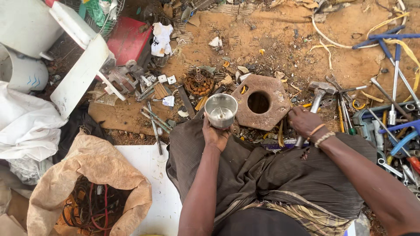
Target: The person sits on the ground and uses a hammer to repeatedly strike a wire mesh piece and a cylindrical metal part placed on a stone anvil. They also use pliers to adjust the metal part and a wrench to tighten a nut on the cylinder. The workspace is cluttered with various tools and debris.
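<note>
My left hand (214, 136) grips a small shiny metal cup (221, 110) with a spindle standing in its middle, held upright just above my lap. My right hand (304, 122) is closed around the handle of a steel hammer (318, 92), whose head points away from me over the dirt. Between the two hands a rusty hexagonal metal plate (262, 102) with a round hole lies flat on the ground. A copper-wound motor core (199, 83) sits just beyond the cup.
Wrenches, pliers and blue-handled tools (393, 109) are piled at the right. A brown sack of wires (94, 192) sits at lower left, beside white cloth (26, 126). White plastic parts (78, 65) and a red box (129, 39) lie at upper left.
</note>
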